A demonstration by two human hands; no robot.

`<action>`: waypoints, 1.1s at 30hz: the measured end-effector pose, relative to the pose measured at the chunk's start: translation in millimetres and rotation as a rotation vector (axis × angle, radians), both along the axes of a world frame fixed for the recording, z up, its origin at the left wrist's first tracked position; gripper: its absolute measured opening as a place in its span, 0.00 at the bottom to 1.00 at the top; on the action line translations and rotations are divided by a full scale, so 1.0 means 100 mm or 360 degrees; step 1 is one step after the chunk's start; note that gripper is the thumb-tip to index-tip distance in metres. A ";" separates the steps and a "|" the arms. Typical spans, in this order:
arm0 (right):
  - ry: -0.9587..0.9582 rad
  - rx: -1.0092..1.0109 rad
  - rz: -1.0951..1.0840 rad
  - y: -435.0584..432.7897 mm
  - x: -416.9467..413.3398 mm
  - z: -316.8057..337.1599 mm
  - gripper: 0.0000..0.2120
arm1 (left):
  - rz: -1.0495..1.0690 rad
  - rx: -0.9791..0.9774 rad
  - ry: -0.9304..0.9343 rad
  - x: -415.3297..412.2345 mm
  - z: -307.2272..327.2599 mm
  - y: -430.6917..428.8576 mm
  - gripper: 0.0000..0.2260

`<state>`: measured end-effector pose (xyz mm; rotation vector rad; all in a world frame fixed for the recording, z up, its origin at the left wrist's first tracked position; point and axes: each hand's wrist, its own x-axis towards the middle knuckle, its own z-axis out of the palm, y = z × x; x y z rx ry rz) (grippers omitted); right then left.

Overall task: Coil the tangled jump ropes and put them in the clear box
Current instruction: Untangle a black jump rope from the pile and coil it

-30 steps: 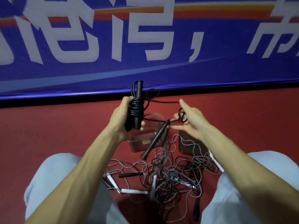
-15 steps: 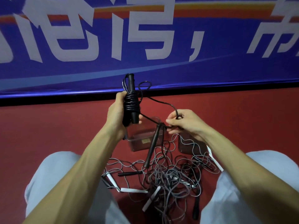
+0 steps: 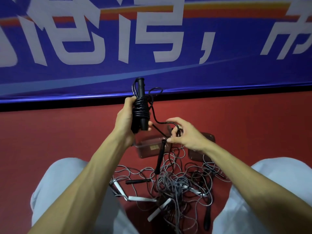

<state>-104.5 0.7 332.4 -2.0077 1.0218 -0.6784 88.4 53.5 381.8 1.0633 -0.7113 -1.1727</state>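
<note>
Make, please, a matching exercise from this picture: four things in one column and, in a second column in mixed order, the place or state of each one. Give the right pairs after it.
Things
1. coiled black rope
2. loose black handle
3. clear box
4. grey tangle

Places or states
A. spread loose on the red floor
B. hangs from the cord that the right hand pinches
C. gripped upright in the left hand
D. stands on the floor, beyond the loose ropes

Pairs: 1-C, 2-B, 3-D, 4-A

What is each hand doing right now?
Left hand: grips the coiled black jump rope.
Right hand: pinches that rope's loose tail.
</note>
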 end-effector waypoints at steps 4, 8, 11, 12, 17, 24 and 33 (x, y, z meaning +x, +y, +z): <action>-0.0181 -0.0062 0.0004 0.01 0.02 0.03 0.26 | 0.0092 0.0056 0.0037 0.04 -0.03 0.00 0.13; 0.0221 -0.0550 -0.0156 0.03 0.03 0.03 0.12 | 0.0121 0.0134 0.0002 0.02 -0.07 0.01 0.15; 0.0357 -0.0583 -0.0181 0.03 0.02 0.00 0.07 | 0.0124 0.0165 -0.0035 -0.01 -0.07 0.00 0.14; 0.0371 -0.0572 -0.0213 0.04 0.01 0.01 0.06 | 0.0128 0.0172 -0.0040 -0.01 -0.07 0.00 0.14; 0.0157 -0.0325 -0.0362 0.01 -0.06 0.10 0.08 | 0.0214 0.0179 -0.0140 -0.04 -0.10 -0.01 0.11; -0.0399 0.0075 -0.0396 0.02 -0.03 0.12 0.09 | 0.0261 0.0141 -0.0354 -0.06 -0.16 0.01 0.12; -0.0348 0.0201 -0.0266 0.03 0.03 0.07 0.05 | 0.0127 0.0124 -0.0672 -0.07 -0.17 0.02 0.13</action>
